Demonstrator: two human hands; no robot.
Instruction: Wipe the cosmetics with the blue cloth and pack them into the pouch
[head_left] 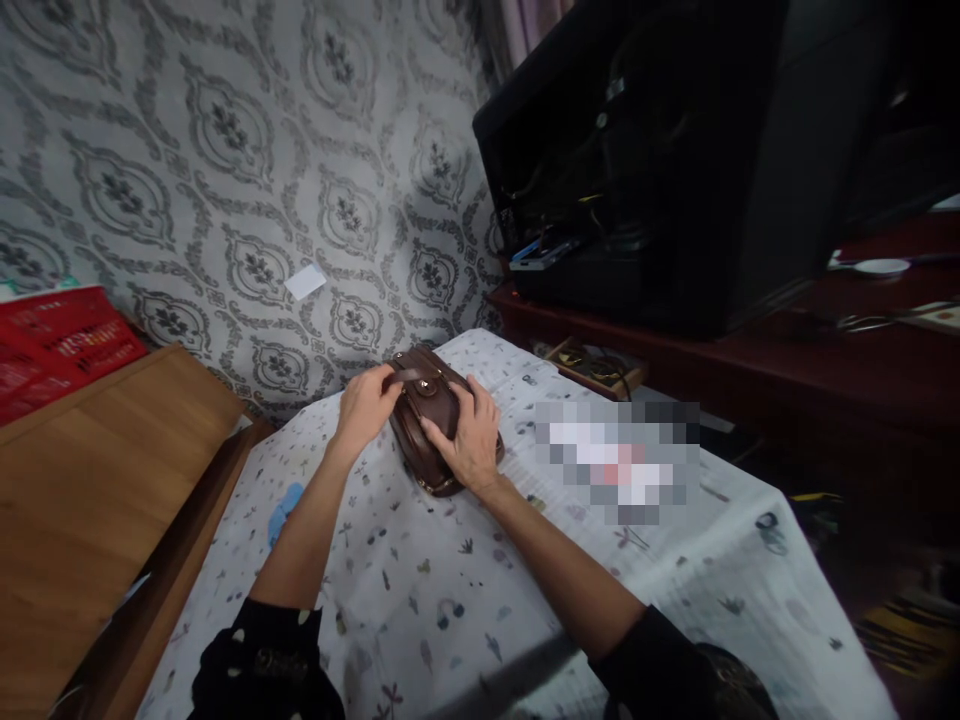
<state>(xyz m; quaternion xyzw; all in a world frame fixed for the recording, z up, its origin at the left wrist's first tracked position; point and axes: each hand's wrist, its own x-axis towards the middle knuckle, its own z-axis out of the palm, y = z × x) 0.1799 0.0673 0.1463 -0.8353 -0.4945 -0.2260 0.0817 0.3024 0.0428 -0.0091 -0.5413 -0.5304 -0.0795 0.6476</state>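
Note:
A brown leather bag [437,411] with metal fittings lies on a white patterned cloth [420,600]. At its upper left, my left hand [366,405] pinches a brown strap [407,376] that reaches over the bag near a round metal clasp [425,386]. My right hand [472,438] rests on the bag's right side, its thumb and fingers spread over the leather.
A blue item [283,513] lies beside my left forearm. To the right on the cloth is a pixelated patch. Beyond stand a large black cabinet-like object [675,180] and an open drawer [596,370]. A wooden board [112,480] and red package [67,345] are at left.

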